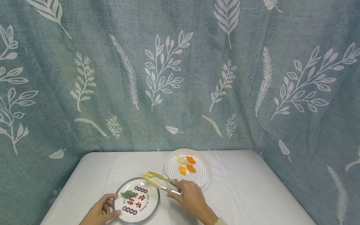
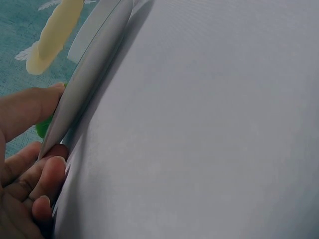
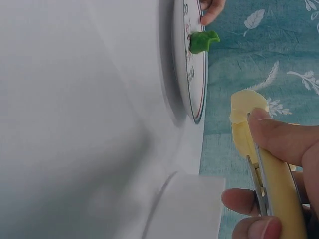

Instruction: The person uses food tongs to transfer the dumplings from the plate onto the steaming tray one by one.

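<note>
My left hand (image 1: 102,210) grips the left rim of a round white plate (image 1: 152,202) with red characters and a dark border. In the left wrist view, the thumb lies over the rim and curled fingers sit beneath it. A green leaf-like piece, perhaps a toy dumpling (image 1: 128,194), rests on the plate's left part. My right hand (image 1: 192,197) holds metal tongs (image 1: 159,176) with pale yellow ends, thumb on one arm and fingers on the other. The tong tips hover by the plate's upper right rim, spread apart, with nothing seen between them.
Right of the plate stands a round white tray (image 1: 206,168) with a perforated base. Inside lie two orange pieces (image 1: 191,160), a yellow piece (image 1: 182,170) and a cream piece (image 1: 181,160). A leaf-patterned curtain (image 1: 180,93) hangs behind the white table (image 1: 239,187).
</note>
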A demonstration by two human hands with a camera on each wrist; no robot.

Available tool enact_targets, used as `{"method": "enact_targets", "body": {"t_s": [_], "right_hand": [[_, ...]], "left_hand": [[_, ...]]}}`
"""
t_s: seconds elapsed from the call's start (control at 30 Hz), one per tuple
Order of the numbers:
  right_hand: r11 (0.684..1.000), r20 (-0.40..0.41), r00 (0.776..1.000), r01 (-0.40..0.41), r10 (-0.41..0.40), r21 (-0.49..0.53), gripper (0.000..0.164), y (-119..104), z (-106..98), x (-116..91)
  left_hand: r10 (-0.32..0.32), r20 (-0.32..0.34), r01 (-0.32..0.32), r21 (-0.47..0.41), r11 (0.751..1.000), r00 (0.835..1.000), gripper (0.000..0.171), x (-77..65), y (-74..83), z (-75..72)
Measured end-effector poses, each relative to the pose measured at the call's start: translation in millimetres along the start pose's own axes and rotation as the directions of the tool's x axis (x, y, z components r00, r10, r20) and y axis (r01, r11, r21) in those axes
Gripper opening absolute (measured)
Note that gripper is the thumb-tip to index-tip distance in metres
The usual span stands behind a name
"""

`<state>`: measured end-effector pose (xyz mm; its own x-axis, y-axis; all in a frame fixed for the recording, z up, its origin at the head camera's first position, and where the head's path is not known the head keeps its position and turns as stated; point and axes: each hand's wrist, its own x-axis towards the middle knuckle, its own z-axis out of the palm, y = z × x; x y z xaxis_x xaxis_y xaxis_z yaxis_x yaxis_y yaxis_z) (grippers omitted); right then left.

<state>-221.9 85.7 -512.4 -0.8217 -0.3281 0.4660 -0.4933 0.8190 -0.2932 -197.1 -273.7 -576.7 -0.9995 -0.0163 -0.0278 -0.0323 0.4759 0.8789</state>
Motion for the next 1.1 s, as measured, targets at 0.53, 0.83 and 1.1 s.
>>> {"method": "enact_targets", "body": {"t_s": [0.53, 0.83, 1.1], "right_hand": [[0.996, -0.034, 0.996, -0.086, 0.086, -0.019, 0.052, 28.0, -18.6, 1.6], [0.979, 0.000, 0.979, -0.205, 0.205, -0.022, 0.056, 41.1, -24.6, 4.1], [0.968, -0.030, 0.969, -0.247, 0.246, -0.051, 0.055, 57.1, -24.9, 4.3]], "left_hand": [[-0.016, 0.010, 0.016, 0.004, 1.000, 1.000, 0.074, 0.8, -0.8, 0.0], [0.008, 0.015, -0.008, 0.001, 1.000, 1.000, 0.075, 1.0, -3.3, -1.2], [0.016, 0.026, -0.016, -0.001, 1.000, 1.000, 0.074, 0.9, -2.5, -1.3]]}}
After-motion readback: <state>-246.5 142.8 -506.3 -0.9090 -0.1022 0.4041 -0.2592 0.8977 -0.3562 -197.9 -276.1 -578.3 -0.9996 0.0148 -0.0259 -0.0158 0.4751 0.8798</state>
